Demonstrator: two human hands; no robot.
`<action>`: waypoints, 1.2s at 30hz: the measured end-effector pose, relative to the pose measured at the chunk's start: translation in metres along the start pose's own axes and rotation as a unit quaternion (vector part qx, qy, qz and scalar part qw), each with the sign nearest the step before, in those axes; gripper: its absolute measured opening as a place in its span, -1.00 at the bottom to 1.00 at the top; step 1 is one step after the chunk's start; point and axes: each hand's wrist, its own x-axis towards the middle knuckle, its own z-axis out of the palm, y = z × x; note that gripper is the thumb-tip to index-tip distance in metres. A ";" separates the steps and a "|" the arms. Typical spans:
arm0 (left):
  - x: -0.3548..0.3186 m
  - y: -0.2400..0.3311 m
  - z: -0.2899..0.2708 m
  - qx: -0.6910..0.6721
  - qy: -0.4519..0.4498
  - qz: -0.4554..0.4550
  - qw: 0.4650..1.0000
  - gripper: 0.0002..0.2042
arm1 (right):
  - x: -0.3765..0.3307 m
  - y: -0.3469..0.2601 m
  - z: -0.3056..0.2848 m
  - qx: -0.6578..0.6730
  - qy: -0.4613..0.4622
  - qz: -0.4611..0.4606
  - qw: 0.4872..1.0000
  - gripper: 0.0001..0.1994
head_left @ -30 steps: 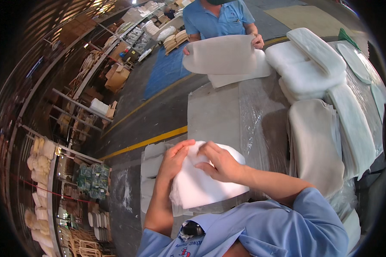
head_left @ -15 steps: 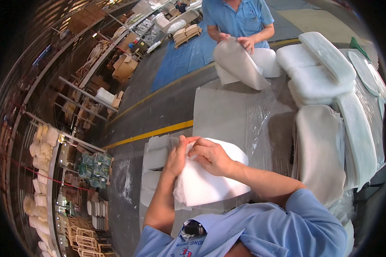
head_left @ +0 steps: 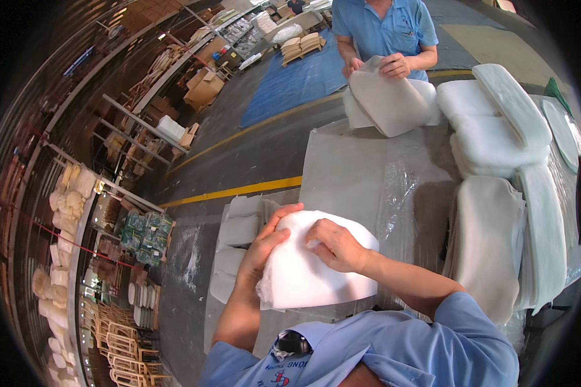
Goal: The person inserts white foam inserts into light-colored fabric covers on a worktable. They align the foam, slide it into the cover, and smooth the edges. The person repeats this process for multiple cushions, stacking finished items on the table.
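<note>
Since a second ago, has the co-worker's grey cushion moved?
Yes. The co-worker's grey cushion has come down from held up and spread to lying tilted against the table's far edge.

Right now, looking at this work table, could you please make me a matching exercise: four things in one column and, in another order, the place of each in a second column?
Things:
1. left hand
2. right hand
3. grey cushion cover
4. stack of white foam pads

Places:
A. at the far end of the table, in a co-worker's hands
B. on top of the white foam cushion, pressing it
C. on the right side of the table, not touched
D. gripping the left edge of the white foam cushion

Pairs: 1-D, 2-B, 3-A, 4-C
</note>
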 end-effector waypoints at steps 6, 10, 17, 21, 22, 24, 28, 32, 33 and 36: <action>0.010 0.001 0.000 0.105 0.037 -0.043 0.993 -0.64 | 0.034 -0.022 0.005 -0.033 0.008 -0.074 0.997 -0.65; 0.015 -0.006 -0.007 0.143 0.061 -0.001 0.988 -0.55 | 0.029 -0.011 0.012 -0.027 0.027 -0.061 0.997 -0.68; -0.011 -0.063 -0.005 -0.338 0.092 0.137 0.927 -0.49 | 0.013 0.002 0.013 -0.038 0.004 -0.006 0.999 -0.78; -0.049 -0.100 -0.008 -0.351 0.123 0.102 0.923 -0.45 | -0.007 -0.007 0.037 0.041 0.037 0.086 0.995 -0.81; -0.051 -0.104 -0.009 -0.347 0.129 0.093 0.924 -0.43 | -0.010 -0.010 0.044 0.007 0.058 0.067 0.996 -0.80; -0.055 -0.108 -0.006 -0.335 0.136 0.082 0.929 -0.39 | -0.013 -0.009 0.054 -0.018 0.105 0.045 0.993 -0.80; -0.059 -0.085 0.000 -0.229 0.149 0.072 0.959 -0.30 | -0.016 0.004 0.058 -0.070 0.124 0.014 0.990 -0.77; -0.054 -0.039 0.008 0.073 0.165 0.057 0.982 -0.23 | -0.015 0.001 0.060 -0.093 0.126 0.014 0.988 -0.73; -0.054 -0.037 -0.001 0.161 0.164 0.058 0.971 -0.23 | -0.013 -0.003 0.062 -0.090 0.128 0.012 0.988 -0.74; -0.055 -0.032 -0.004 0.368 0.186 0.038 0.910 -0.23 | -0.007 -0.009 0.064 -0.092 0.136 0.005 0.986 -0.76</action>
